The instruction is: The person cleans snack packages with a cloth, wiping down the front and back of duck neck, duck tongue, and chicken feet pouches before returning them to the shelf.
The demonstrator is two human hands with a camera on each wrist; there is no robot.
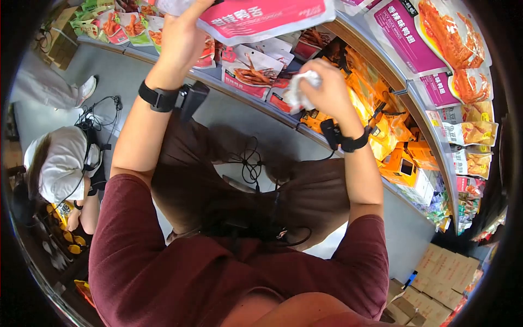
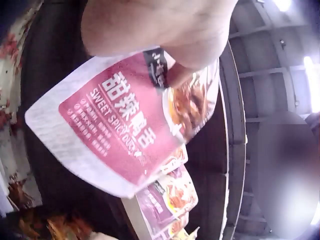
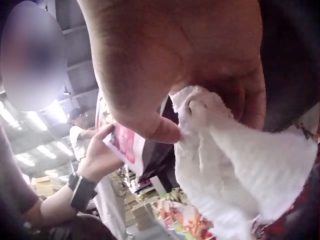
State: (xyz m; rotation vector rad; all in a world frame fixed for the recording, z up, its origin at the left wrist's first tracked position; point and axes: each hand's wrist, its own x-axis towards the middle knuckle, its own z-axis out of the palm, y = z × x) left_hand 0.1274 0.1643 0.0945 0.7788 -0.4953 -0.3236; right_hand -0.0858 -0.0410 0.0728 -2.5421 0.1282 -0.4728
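At the top of the head view my left hand (image 1: 184, 48) grips one end of a pink and white duck tongue pouch (image 1: 261, 20), raised over the shelf. The left wrist view shows the pouch's printed front (image 2: 112, 117), with the fingers of my left hand (image 2: 155, 27) at its dark-labelled corner. My right hand (image 1: 331, 91) holds a crumpled white cloth (image 1: 298, 92) close over the shelf's front edge. Seen from the right wrist, the cloth (image 3: 220, 155) hangs in folds from between the thumb and fingers of my right hand (image 3: 175, 55).
Pink snack pouches (image 1: 251, 73) lie on the lower shelf, with orange packages (image 1: 389, 131) to their right. Purple duck wing pouches (image 1: 414, 38) stand on the upper shelf. Another person (image 1: 60, 163) crouches at left. Cables (image 1: 250, 163) dangle near my legs; cardboard boxes (image 1: 441, 272) sit at lower right.
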